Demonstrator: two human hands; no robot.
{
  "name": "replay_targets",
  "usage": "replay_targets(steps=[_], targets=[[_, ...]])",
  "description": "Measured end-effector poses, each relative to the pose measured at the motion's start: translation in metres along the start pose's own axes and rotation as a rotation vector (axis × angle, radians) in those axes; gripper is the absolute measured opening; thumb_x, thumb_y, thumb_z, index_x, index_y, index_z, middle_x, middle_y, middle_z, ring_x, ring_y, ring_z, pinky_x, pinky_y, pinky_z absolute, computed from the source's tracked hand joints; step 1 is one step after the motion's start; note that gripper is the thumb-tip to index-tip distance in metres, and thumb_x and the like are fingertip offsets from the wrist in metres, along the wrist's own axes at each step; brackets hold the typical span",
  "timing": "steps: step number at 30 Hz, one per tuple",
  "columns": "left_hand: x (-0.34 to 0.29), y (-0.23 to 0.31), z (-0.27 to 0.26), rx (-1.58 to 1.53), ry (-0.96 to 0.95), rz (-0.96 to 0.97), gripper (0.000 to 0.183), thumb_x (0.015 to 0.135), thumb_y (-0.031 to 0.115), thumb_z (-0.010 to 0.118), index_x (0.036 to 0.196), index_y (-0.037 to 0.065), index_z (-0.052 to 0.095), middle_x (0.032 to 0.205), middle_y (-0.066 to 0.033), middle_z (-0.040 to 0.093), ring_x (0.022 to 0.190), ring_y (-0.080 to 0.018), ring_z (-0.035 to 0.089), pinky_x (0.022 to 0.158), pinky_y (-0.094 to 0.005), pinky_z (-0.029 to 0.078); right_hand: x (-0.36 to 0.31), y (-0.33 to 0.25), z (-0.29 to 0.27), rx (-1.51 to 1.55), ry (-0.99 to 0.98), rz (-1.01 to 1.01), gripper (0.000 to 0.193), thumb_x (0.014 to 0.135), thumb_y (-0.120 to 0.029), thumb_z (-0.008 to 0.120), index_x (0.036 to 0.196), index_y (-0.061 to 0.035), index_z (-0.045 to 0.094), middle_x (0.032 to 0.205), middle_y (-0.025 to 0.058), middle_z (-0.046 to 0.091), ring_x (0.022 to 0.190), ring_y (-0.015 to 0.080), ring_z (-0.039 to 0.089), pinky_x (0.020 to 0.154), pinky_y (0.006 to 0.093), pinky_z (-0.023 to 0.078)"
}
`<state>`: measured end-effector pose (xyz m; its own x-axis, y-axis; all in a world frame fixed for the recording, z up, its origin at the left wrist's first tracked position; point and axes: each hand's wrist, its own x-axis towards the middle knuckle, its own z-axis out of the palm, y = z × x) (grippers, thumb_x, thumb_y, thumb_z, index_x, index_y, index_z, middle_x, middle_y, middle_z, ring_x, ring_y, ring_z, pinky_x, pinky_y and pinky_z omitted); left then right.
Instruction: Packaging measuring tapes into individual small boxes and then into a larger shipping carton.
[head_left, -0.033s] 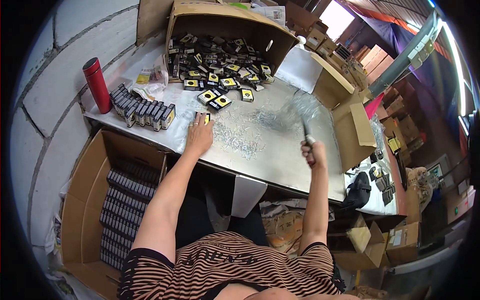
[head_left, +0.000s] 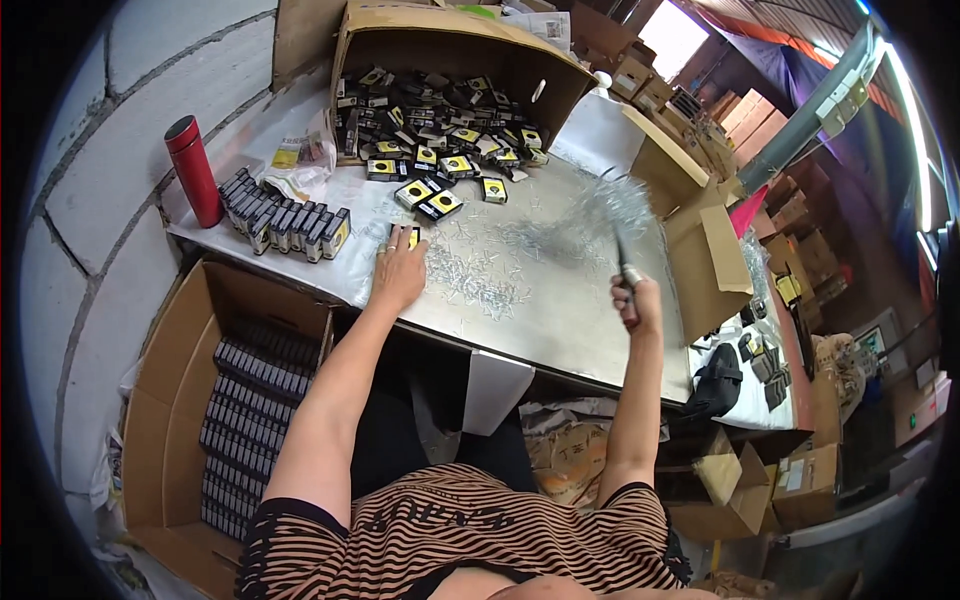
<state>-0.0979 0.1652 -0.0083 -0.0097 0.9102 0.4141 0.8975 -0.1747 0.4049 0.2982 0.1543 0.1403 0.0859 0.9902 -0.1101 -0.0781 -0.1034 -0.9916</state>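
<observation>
My right hand (head_left: 638, 300) grips the dark red handle of a handled tool (head_left: 627, 262) over the right part of the metal tabletop (head_left: 560, 320). A bristling clump of thin, shiny metal pieces (head_left: 612, 205) hides the tool's head, so its kind is unclear. At the table's left, my left hand (head_left: 402, 272) rests its fingers on a small black-and-yellow box (head_left: 413, 237), closed around it. Beside that hand, many loose metal pieces (head_left: 475, 285) are scattered. More black-and-yellow boxes (head_left: 440, 205) lie just beyond it.
A tipped carton (head_left: 450, 30) spills small boxes at the back. A row of boxes (head_left: 290, 228) and a red flask (head_left: 195, 172) stand at left. Below them sits a carton (head_left: 165, 420) packed with boxes. An open carton (head_left: 705, 265) borders the table's right.
My right hand has shifted slightly right, and the tool with its metal clump has swung right and a little farther away. My left hand stays on the small box.
</observation>
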Motion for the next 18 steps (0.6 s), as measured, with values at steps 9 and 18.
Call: replay_targets(steps=[9,18], targets=[[0.004,0.003,-0.002,0.000,0.008,-0.001,0.034,0.088,0.015,0.053,0.121,0.010,0.058,0.142,-0.0195,0.042,0.137,-0.0376,0.034,0.102,-0.0519,0.039,0.018,-0.038,-0.028,-0.083,0.146,-0.055,0.015,0.096,-0.015,0.053,0.096,0.0000,0.055,0.074,0.0083,0.056,0.051,0.0119,0.050,0.039,0.0251,0.039],[0.002,0.003,-0.001,-0.035,0.006,0.002,0.033,0.086,0.014,0.054,0.119,0.010,0.057,0.143,-0.0189,0.041,0.137,-0.0374,0.033,0.104,-0.0521,0.037,0.015,-0.141,0.019,-0.458,0.195,-0.190,0.020,0.097,-0.020,0.054,0.089,-0.0018,0.057,0.073,0.0063,0.057,0.046,0.0107,0.049,0.036,0.0249,0.037]])
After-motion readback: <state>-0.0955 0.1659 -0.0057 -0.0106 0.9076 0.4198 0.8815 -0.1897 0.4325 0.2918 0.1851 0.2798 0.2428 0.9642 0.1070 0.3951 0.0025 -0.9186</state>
